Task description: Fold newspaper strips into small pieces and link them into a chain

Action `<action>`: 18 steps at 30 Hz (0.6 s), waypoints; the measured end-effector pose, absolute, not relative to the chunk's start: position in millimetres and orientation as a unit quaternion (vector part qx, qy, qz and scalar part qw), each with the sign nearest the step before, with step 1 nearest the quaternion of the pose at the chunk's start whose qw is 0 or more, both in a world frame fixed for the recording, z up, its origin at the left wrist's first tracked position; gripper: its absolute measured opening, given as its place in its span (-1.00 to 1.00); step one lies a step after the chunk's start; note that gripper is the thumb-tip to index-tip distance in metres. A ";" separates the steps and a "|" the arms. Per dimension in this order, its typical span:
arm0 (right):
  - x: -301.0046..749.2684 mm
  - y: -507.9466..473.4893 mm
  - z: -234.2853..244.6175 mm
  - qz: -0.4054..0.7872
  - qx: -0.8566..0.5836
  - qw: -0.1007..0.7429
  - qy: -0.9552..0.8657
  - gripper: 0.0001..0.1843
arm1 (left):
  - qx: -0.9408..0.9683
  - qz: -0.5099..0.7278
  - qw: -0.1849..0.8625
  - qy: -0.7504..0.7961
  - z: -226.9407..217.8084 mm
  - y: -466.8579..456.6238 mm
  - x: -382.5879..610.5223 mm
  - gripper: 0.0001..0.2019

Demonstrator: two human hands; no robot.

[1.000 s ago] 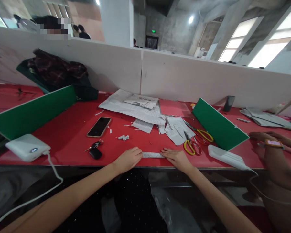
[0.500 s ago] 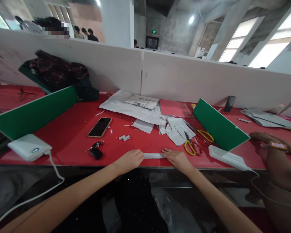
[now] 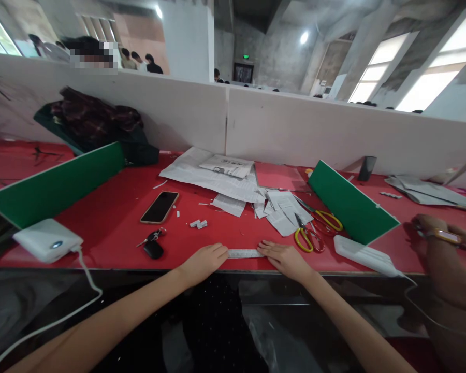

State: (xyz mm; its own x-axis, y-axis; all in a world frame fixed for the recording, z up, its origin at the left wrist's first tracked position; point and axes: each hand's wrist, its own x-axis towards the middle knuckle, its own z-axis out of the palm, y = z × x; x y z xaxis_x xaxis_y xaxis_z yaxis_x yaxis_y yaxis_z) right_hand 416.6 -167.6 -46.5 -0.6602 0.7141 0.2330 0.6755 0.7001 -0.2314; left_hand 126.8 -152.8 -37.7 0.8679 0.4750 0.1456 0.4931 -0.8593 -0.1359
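Note:
A narrow strip of printed paper [image 3: 243,253] lies stretched along the front edge of the red table. My left hand [image 3: 206,263] is closed on its left end, fingertips pressed together. At the other end, the fingers of my right hand [image 3: 284,258] hold the strip down against the table. Only the middle of the paper shows between the hands. Small folded paper pieces [image 3: 199,224] rest beyond my left hand. To the right of my right hand lie scissors with yellow and red handles [image 3: 303,239], near cut paper sheets [image 3: 285,211].
A phone [image 3: 159,207] and keys [image 3: 154,243] lie to the left. White power banks [image 3: 48,239] sit at both sides, by green dividers [image 3: 353,202]. Newspaper sheets [image 3: 217,176] are spread at the back. At the right, another person's arm [image 3: 446,254] rests on the table.
My left hand has shifted slightly left, and a little more of the strip shows between the hands. The camera view has tilted slightly upward.

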 end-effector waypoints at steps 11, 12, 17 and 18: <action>420.1 -180.4 -36.4 0.131 -0.376 0.152 -0.905 -0.41 | -0.967 -0.028 0.071 -0.245 -33.7 -152.5 127.4 -0.80; 420.0 -180.3 -36.6 0.134 -0.376 0.157 -0.903 -0.41 | -0.968 -0.026 0.075 -0.240 -33.3 -152.4 127.3 -0.80; 407.2 -170.9 -31.5 0.118 -0.431 0.204 -0.871 -0.67 | -0.966 -0.026 0.101 -0.238 -35.8 -153.4 127.6 -0.81; 400.2 -167.8 -29.1 0.105 -0.447 0.212 -0.863 -0.72 | -0.964 -0.026 0.105 -0.243 -36.7 -153.8 127.8 -0.82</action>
State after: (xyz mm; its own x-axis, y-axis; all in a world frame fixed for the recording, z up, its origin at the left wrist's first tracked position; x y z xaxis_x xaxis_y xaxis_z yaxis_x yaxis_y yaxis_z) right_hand 400.2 -167.8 -29.1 -0.5105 0.8158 0.2718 0.7267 0.5783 -0.3707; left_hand 127.8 -153.8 -36.7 0.8808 0.4624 0.1017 0.4734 -0.8603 -0.1889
